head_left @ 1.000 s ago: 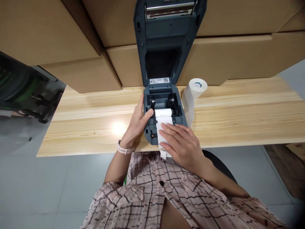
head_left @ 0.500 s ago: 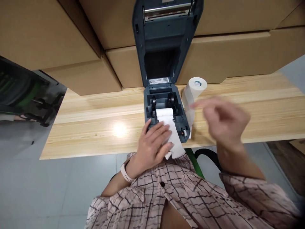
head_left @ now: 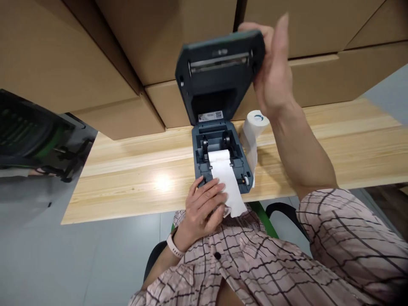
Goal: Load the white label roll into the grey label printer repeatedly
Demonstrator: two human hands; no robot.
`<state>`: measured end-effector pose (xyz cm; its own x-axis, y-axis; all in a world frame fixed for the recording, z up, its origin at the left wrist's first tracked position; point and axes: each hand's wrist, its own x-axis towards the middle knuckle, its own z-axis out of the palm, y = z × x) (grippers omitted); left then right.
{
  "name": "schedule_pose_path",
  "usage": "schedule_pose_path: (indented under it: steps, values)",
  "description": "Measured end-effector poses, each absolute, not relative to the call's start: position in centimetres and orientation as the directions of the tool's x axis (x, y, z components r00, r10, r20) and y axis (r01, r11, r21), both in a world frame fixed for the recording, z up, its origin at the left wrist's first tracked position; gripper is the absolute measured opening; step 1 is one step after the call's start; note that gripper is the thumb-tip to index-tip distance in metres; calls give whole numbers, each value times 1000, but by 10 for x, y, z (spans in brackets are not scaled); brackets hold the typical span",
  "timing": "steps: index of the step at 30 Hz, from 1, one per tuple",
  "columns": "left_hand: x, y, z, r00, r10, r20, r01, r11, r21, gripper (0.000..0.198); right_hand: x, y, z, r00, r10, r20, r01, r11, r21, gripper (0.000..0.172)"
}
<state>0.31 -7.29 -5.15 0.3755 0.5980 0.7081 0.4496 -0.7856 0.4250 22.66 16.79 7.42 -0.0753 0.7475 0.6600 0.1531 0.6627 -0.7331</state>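
A dark grey label printer stands open at the table's front edge. Inside it sits a small roll of white paper, and its strip runs forward over the front edge. My left hand lies on the strip and the printer's front left, fingers stretched out and flat. At the raised printer lid, my right hand grips the upper right edge, its fingers curled behind and partly hidden, the thumb sticking up. The lid leans back, tilted over the printer body.
A larger roll of white labels stands right of the printer, its loose end hanging along the printer's side. Brown cardboard boxes line the back of the wooden table. A dark machine is on the floor at left.
My right hand has moved from beside the label roll up to the lid and taken hold of it. The lid has tipped forward and down. My left hand stays on the paper strip.
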Motion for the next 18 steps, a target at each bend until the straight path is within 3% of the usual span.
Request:
schedule_pose_path:
  steps: [3,6,8,10,13,18]
  values:
    - [-2,-71,-55,209,588,781,426,-774,469,35,234,106,58,-43,744,666,50,668,-743,70]
    - [-2,-62,-54,-87,605,791,435,-691,577,43,240,40,30,-234,714,660,266,700,-663,50]
    - [-1,-52,-50,-193,736,649,332,-573,749,55,243,7,9,-316,714,625,387,698,-602,45]
    - [2,-43,-45,-164,899,405,163,-380,910,67,244,-15,-10,-330,748,576,453,661,-598,45]
    - [7,-35,-43,-41,993,110,2,-110,994,83,242,-30,-28,-273,800,534,494,593,-636,54]
    - [12,-34,-43,32,999,12,-119,-9,993,99,234,-32,-39,-190,814,550,464,568,-680,59]
